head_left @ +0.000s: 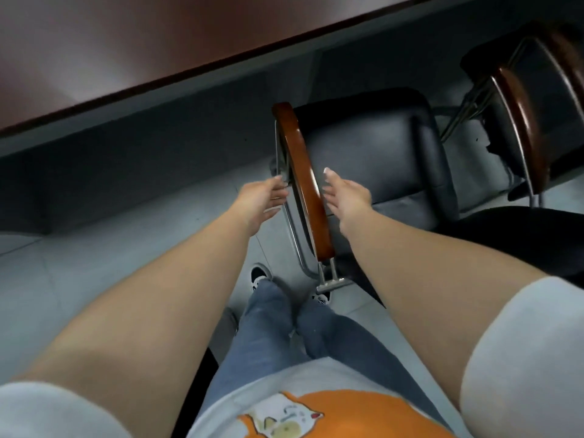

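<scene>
A black padded chair stands in front of me with a curved brown wooden armrest on a chrome frame. My left hand reaches along the armrest's left side, fingers straight, their tips at the chrome frame. My right hand lies at the armrest's right side with fingers stretched forward, touching or very near the wood. Neither hand is curled round anything.
A dark red-brown table top runs across the upper left, its edge slanting up to the right. A second black chair with a wooden armrest stands at the far right. Grey tiled floor lies below, with my legs and shoes at bottom centre.
</scene>
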Tool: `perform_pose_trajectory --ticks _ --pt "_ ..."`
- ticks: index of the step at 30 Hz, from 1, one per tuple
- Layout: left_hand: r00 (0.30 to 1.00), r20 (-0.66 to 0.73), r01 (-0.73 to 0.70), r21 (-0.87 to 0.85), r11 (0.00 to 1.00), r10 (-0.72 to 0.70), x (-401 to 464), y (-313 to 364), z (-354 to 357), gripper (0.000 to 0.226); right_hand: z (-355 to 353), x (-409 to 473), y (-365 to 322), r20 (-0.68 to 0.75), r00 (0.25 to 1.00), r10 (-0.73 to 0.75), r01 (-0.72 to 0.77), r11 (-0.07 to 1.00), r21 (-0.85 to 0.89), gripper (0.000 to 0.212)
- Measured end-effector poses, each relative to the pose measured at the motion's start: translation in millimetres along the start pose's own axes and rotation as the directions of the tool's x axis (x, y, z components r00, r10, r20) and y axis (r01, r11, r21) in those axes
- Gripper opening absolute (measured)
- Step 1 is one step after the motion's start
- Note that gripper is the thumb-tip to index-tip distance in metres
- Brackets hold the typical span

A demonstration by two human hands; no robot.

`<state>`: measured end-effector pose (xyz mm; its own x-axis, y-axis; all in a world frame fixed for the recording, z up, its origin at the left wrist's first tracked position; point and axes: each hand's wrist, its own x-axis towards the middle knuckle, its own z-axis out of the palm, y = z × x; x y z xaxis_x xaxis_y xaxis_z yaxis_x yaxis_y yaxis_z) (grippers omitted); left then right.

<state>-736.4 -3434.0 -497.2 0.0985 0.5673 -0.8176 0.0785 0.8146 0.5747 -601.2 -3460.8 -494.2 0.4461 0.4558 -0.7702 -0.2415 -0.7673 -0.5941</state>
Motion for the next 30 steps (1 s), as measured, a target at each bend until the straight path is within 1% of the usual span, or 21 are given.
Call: perform_pose_trajectory --ticks 2,4,5,8,11,14,18,20,23,26,30 --pt "1.000 0.010 0.010 0.021 1.000 -0.010 17.5 8.0 -0.1 0.020 3.9 16.0 -1.5 0.021 0.999 0.025 -0.024 0.998 -0.060 0.022" --pt "1.000 0.018 0.020 0.059 0.998 -0.021 30.3 12.2 4.9 0.025 7.1 28.8 0.5 0.052 0.997 0.050 -0.043 0.992 -0.117 0.028" --pt "0.999 0.024 0.021 0.075 0.997 -0.022 35.2 13.0 8.3 0.029 8.1 33.6 2.6 0.064 0.997 0.050 -0.041 0.990 -0.139 0.031" --pt "0.998 0.046 0.043 0.089 0.995 -0.047 52.6 16.2 20.6 0.045 9.3 49.7 8.9 0.117 0.991 0.064 -0.042 0.982 -0.183 0.028" --pt "0.995 0.036 0.088 0.079 0.993 -0.092 64.8 16.1 31.8 0.052 11.0 60.2 17.8 0.171 0.975 0.144 -0.112 0.977 -0.182 0.047" --pt "0.992 0.037 0.116 0.029 0.993 -0.117 70.4 10.7 42.3 0.044 12.1 64.2 29.6 0.200 0.950 0.241 -0.195 0.954 -0.226 0.064" --pt "0.994 0.033 0.108 -0.041 0.993 -0.107 69.0 6.2 46.4 0.032 13.9 62.1 35.1 0.197 0.938 0.287 -0.241 0.944 -0.225 0.078" --pt "0.994 0.025 0.104 -0.044 0.994 -0.103 68.1 5.2 46.8 0.034 15.0 59.1 34.6 0.193 0.937 0.291 -0.245 0.941 -0.233 0.078" --pt "0.994 0.037 0.102 -0.052 0.993 -0.100 62.7 2.5 45.1 0.047 15.5 51.4 35.6 0.187 0.935 0.300 -0.248 0.934 -0.258 0.079" --pt "0.993 0.052 0.114 -0.086 0.990 -0.110 59.0 -5.5 39.8 0.047 15.1 45.1 38.8 0.181 0.933 0.310 -0.252 0.925 -0.285 0.079" --pt "0.993 0.038 0.114 -0.126 0.985 -0.110 53.0 -17.4 27.5 0.049 16.6 37.0 45.1 0.192 0.927 0.323 -0.252 0.913 -0.319 0.073"
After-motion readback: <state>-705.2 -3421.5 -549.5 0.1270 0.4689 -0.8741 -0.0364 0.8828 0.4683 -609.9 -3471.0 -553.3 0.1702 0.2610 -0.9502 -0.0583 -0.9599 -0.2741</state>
